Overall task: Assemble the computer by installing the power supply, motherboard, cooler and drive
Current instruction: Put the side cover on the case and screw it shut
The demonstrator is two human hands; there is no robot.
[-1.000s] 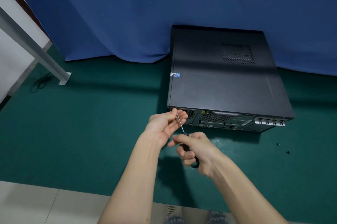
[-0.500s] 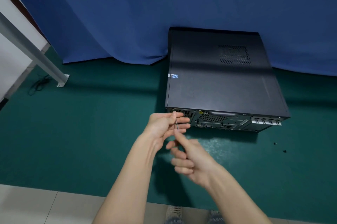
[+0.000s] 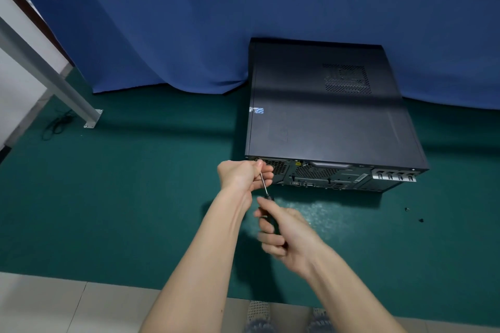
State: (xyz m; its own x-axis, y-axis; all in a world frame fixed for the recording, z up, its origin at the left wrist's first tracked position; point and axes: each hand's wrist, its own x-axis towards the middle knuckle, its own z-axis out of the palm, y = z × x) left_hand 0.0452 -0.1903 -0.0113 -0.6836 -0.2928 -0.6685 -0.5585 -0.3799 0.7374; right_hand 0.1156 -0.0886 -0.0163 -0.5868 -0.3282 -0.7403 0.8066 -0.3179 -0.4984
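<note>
A closed black computer case (image 3: 324, 116) lies flat on the green mat, its rear panel (image 3: 324, 174) with vents and ports facing me. My left hand (image 3: 243, 174) is at the rear panel's upper left corner, fingers curled round the thin metal shaft of a screwdriver (image 3: 263, 183). The screwdriver tip meets that corner, hidden by my fingers. My right hand (image 3: 286, 232) grips the screwdriver's black handle just below, near the mat.
Two small dark screws (image 3: 406, 209) (image 3: 421, 220) lie on the green mat (image 3: 135, 183) to the right of the case. A blue curtain (image 3: 243, 7) hangs behind. A grey metal leg (image 3: 54, 81) and a black cable (image 3: 56, 124) are at far left.
My right hand regripped the screwdriver handle, its fingers shifting round it. My left hand stayed at the case's rear corner, holding the shaft. The case has not moved.
</note>
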